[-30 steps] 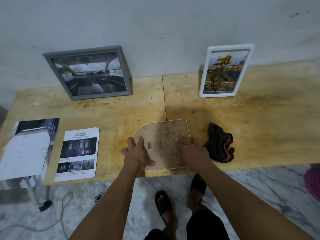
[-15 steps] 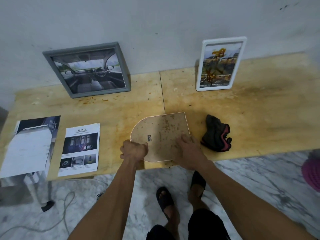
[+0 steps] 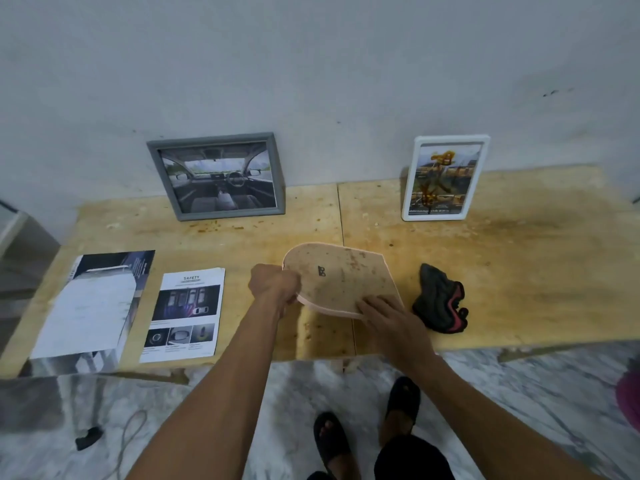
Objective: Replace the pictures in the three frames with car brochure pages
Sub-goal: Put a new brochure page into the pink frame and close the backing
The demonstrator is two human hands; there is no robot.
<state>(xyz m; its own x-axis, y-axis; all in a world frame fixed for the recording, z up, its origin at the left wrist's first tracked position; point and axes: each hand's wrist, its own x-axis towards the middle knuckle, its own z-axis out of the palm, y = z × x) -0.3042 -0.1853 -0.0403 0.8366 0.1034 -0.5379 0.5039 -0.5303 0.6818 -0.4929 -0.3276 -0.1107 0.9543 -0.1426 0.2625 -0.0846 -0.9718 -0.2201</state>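
I'm lifting the arch-shaped frame [image 3: 341,282], face-down at the table's [image 3: 519,271] near edge: left hand [image 3: 273,285] curling fingers around its left rim, right hand [image 3: 384,311] pressing flat, fingers spread. Best keeping it pinned, prying the backing gently.

Both arms reaching forward from below; left hand [image 3: 273,285] curled into a fist, knuckles up, gripping an edge; right hand [image 3: 388,317] lying flat, palm down, fingers [image 3: 372,304] straight and spread a little, pressing down; forearms bare, wrists straight.
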